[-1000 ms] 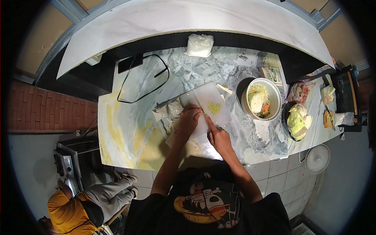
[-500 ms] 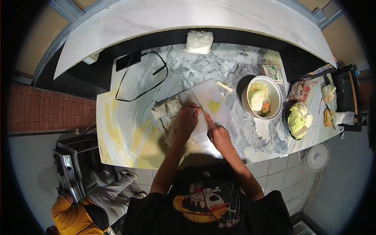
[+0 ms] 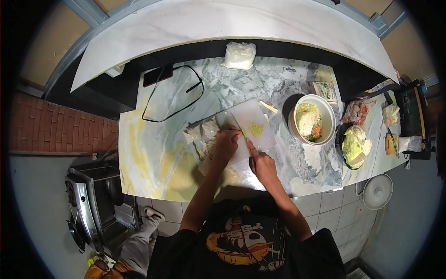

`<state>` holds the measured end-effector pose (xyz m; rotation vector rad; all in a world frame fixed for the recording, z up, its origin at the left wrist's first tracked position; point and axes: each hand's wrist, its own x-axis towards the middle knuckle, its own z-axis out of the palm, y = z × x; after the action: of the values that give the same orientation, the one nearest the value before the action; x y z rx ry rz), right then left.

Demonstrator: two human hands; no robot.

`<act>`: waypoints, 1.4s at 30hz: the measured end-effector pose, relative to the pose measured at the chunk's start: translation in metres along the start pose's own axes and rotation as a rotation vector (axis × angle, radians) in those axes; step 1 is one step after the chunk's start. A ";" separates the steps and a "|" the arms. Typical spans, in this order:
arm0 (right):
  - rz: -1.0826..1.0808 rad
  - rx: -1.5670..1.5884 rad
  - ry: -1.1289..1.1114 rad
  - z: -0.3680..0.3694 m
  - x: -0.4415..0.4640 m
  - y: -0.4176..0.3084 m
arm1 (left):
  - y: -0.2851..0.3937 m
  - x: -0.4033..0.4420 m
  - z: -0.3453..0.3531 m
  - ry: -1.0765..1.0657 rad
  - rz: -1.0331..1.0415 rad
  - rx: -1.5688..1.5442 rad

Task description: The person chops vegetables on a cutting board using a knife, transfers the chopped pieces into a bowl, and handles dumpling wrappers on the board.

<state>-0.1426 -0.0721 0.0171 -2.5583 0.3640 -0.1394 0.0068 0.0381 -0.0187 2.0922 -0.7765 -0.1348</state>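
From my remote view, chopped green pieces [image 3: 255, 130] lie on the cutting board [image 3: 265, 142] atop the table [image 3: 158, 151]. The right hand [image 3: 263, 166] grips the knife [image 3: 232, 119], forefinger extended; the left hand [image 3: 227, 142] is bunched, its hold unclear to me.

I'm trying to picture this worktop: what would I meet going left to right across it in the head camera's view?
Phone-like black slab → left hand → right hand → white pot → leafy cabbage → clear plastic bag.
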 end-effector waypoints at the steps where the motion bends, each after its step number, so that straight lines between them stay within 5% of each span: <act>1: -0.004 -0.002 0.002 0.000 -0.001 0.000 | 0.000 0.000 0.000 0.015 0.019 -0.011; 33: 0.058 0.175 0.056 -0.006 0.006 -0.001 | 0.003 -0.001 -0.003 0.071 0.131 -0.157; 42: 0.036 0.143 -0.073 -0.011 0.005 -0.002 | 0.011 -0.003 -0.009 0.061 0.086 -0.143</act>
<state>-0.1388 -0.0775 0.0280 -2.4072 0.3589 -0.0558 0.0020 0.0416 -0.0054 1.9165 -0.7956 -0.0767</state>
